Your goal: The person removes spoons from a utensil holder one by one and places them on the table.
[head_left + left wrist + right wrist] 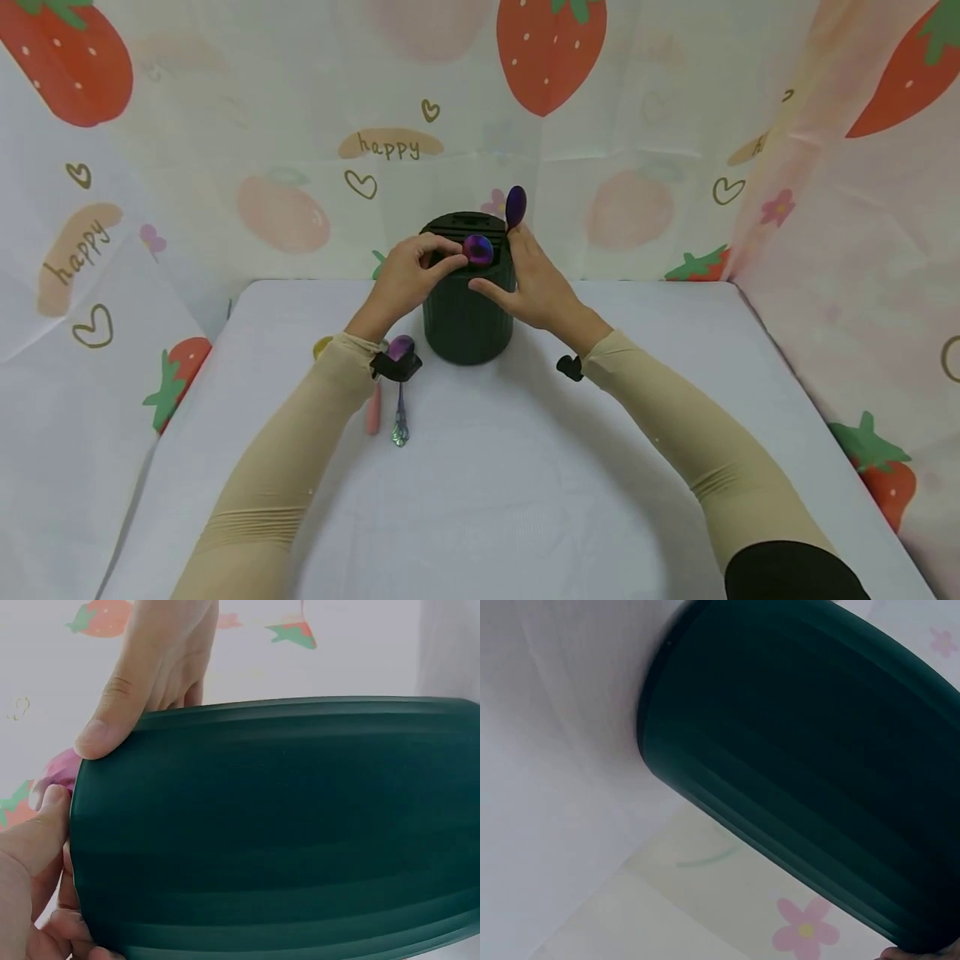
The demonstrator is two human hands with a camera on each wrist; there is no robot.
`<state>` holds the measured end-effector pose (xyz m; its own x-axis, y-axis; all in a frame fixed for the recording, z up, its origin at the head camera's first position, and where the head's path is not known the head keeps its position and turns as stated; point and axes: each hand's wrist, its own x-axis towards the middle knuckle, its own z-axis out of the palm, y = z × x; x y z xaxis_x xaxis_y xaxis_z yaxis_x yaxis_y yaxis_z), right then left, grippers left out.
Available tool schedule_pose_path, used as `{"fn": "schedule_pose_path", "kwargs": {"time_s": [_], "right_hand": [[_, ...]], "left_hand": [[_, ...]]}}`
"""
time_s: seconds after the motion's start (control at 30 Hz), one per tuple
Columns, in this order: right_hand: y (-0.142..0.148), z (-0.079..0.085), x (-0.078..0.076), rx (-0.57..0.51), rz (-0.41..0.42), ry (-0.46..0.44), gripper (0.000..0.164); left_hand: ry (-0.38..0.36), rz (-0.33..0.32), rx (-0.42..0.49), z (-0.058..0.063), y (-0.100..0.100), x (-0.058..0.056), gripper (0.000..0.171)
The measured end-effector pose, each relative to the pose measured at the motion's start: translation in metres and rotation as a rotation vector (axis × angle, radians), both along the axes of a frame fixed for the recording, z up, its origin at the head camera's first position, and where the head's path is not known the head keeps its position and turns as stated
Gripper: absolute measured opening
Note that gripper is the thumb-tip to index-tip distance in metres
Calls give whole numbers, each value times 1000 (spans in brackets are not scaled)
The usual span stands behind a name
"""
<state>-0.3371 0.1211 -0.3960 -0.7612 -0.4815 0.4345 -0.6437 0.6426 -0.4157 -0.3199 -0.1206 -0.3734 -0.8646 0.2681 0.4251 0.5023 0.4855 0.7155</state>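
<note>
A dark green ribbed container (pixel 468 321) with a slotted lid stands upright toward the back of the table. At its top, my left hand (pixel 411 271) pinches a shiny purple-blue spoon (pixel 477 250) by its bowl; its handle is hidden. My right hand (pixel 542 287) lies against the container's right side with fingers straight, its thumb (pixel 105 731) at the rim in the left wrist view. Another dark purple spoon (pixel 516 207) stands bowl-up at the right edge of the lid, just beyond the right fingertips. In the right wrist view the green container's wall (pixel 795 750) fills much of the picture.
Near the left wrist, a spoon with a purple bowl and ornate iridescent handle (pixel 401 429) lies on the white-covered table (pixel 480 500). A pink handle (pixel 372 410) lies beside it, and a yellow piece (pixel 322 346) shows behind the sleeve. A strawberry-print curtain (pixel 645 167) surrounds the table.
</note>
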Motion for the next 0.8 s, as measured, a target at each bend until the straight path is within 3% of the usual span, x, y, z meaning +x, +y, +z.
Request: {"fn": "schedule_pose_path", "kwargs": {"time_s": [0.47, 0.8], "right_hand": [[1, -2, -1, 4, -7, -16, 117], [2, -1, -2, -34, 35, 3, 115]], "left_hand": [[-51, -66, 123, 2, -1, 6, 25], [-102, -45, 243, 11, -10, 11, 25]]}}
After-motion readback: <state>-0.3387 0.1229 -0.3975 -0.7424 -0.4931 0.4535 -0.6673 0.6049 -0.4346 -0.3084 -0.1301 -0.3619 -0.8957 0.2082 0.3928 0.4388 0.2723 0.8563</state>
